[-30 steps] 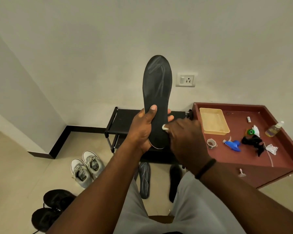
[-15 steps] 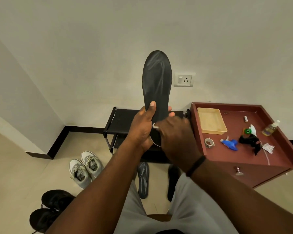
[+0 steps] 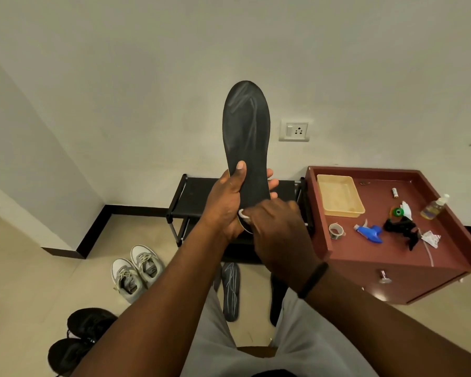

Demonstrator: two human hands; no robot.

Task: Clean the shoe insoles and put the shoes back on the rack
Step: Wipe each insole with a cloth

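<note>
Clearly the cleaning step is in hand: the insole stands upright in front of the wall, toe up, gripped at its lower half by the left hand, thumb across its face and fingers wrapped behind. The right hand covers the heel end, fingers curled round a small white wipe that presses on the insole; only a sliver of the wipe shows, so what it is made of I cannot tell. Pale streaks mark the toe area, well above both hands, so the next move probably calls for working the wipe upward while the left hand keeps the insole steady.

Below the hands, two more insoles lie on the floor, one largely hidden by the right forearm. Behind the hands stands the black rack, its lower shelf hidden. Grey shoes and black shoes wait on the floor left of the left arm. Right of the right hand, the desk carries a tray, bottles and small clutter, hard to identify.
</note>
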